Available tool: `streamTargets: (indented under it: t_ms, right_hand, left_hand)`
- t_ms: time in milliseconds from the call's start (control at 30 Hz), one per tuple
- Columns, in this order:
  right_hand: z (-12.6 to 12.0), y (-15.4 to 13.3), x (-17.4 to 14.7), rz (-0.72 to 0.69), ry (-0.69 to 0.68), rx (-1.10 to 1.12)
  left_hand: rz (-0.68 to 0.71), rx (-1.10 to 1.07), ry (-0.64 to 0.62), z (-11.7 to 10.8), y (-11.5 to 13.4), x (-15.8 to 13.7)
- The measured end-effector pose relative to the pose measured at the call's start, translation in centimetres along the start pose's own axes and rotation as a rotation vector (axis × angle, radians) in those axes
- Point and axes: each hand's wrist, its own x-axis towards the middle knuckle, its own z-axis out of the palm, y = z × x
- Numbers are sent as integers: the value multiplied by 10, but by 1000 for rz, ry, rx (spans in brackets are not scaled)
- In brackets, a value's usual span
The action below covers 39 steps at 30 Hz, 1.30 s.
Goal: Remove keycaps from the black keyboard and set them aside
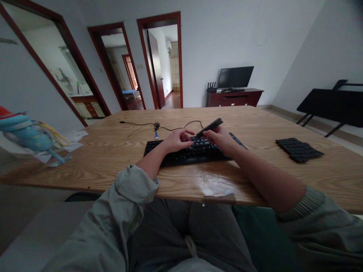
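A wooden table (113,151) stood in a white-walled room. The left hand (177,140) rested loosely curled on the flat black keyboard (193,152); the right hand (219,138) gripped a slim dark tool (210,127).

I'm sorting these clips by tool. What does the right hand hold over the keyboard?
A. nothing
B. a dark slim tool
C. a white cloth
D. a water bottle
B: the right hand holds a dark slim tool, its tip pointing down at the keyboard beside the left hand.
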Motion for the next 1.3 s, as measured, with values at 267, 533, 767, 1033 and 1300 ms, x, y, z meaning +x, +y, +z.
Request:
streamTargets:
  t_ms: [267,533,767,1033,1300]
  right_hand:
    - [1,-7,-2,-94,-54,-62]
    - [0,2,0,-218,-90,-155]
    - [0,5,-1,-139,-84,-288]
    - [0,3,-2,-50,-66,-223]
    - [2,2,-4,-36,-140,-175]
  left_hand:
    - [-26,124,-16,-5,5,-4]
    - [-12,216,-27,-6,2,-3]
    - [-28,254,-25,-6,3,-2]
    - [-7,266,-3,-6,4,-3]
    - [-19,270,194,-5,5,-2]
